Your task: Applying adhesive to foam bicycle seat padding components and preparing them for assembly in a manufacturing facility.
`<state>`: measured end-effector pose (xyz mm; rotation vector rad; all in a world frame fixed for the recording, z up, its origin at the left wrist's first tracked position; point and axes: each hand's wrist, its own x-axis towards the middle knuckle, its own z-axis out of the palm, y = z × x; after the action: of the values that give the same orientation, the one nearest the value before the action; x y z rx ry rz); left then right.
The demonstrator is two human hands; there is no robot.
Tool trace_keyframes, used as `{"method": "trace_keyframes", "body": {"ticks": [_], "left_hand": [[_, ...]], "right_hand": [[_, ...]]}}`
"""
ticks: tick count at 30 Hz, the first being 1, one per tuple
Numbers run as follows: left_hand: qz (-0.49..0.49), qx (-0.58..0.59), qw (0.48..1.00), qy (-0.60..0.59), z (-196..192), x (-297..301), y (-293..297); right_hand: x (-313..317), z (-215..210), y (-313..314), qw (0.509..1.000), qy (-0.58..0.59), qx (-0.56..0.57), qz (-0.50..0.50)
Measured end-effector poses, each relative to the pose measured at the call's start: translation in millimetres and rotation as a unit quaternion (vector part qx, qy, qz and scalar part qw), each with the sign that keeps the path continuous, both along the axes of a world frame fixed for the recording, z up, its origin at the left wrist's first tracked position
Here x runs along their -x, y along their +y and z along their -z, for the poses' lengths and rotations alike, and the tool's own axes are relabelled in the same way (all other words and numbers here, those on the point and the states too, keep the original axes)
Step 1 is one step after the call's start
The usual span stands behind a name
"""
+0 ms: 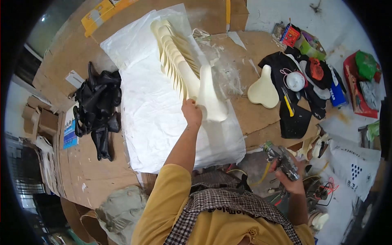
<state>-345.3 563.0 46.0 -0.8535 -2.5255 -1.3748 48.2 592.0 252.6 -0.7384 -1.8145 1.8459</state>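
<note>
A row of cream foam saddle pads (176,61), packed close on edge, runs away from me over a white sheet (149,134). At its near end one foam saddle pad (212,102) lies tilted with its broad face up. My left hand (192,113) is closed at the near end of the row, fingers curled at the pads' edges; which edge they pinch is partly hidden. Low on the right, beyond the table's edge, my right hand (292,179) is wrapped round a metal spray gun (284,162).
Black glossy covers (98,110) lie heaped on the left cardboard. To the right are a single saddle pad (264,90), a yellow cutter knife (288,104), a white ball-shaped roll (295,81) and black cloth (295,122). A yellow hose (261,176) hangs below the table edge.
</note>
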Motion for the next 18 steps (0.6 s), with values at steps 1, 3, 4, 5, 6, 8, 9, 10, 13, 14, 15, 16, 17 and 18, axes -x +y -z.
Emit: {"method": "trace_keyframes", "body": {"ticks": [1,3,4,5,6,8,9,10,13,14,15,16,17,18], "left_hand": [[-0.031,0.042,0.999,0.009,-0.4,-2.8,2.8],[-0.001,0.005,0.998,-0.066,-16.7,-8.4,-5.7],[0.007,-0.014,0.997,-0.08,-26.1,-14.7,-19.5],[-0.002,-0.085,0.991,-0.105,-11.1,-6.6,-43.8],[-0.006,-0.155,0.979,-0.13,6.1,1.3,-69.1],[0.031,-0.241,0.939,-0.245,-16.8,-7.9,-106.7],[0.016,-0.23,0.945,-0.233,-21.7,-6.1,-132.7],[0.002,-0.22,0.95,-0.222,-22.8,-2.4,-156.2],[-0.075,-0.176,0.956,-0.221,-16.7,8.1,-217.1],[-0.09,-0.163,0.955,-0.229,-21.4,7.5,-219.9],[-0.079,-0.188,0.948,-0.244,-22.2,5.5,-213.8],[-0.043,-0.222,0.944,-0.242,-17.5,6.9,-212.9],[-0.022,-0.216,0.943,-0.251,-20.2,6.2,-197.4],[-0.001,-0.211,0.942,-0.259,-20.8,5.5,-174.9]], "right_hand": [[3.1,-1.5,-0.7,1.0,0.002,0.007,0.011],[-1.4,3.7,5.8,1.0,-0.016,0.013,0.017],[-1.0,6.6,9.6,0.999,-0.025,0.021,0.018],[4.2,7.8,13.8,0.999,-0.022,0.022,0.013],[10.0,9.2,18.7,0.998,-0.06,0.02,-0.009],[13.1,12.7,28.5,0.994,-0.104,0.023,-0.01],[18.9,12.3,33.2,0.995,-0.095,0.022,-0.014],[24.0,12.0,36.2,0.996,-0.087,0.021,-0.016],[45.0,-19.9,39.3,0.999,0.019,-0.012,-0.022],[50.2,-28.8,42.0,0.995,0.086,-0.026,-0.034],[50.3,-29.9,45.1,0.992,0.114,-0.04,-0.036],[51.6,-27.8,47.2,0.991,0.117,-0.037,-0.046],[51.4,-25.7,48.6,0.993,0.105,-0.03,-0.041],[52.4,-23.6,50.6,0.995,0.092,-0.023,-0.035]]}}
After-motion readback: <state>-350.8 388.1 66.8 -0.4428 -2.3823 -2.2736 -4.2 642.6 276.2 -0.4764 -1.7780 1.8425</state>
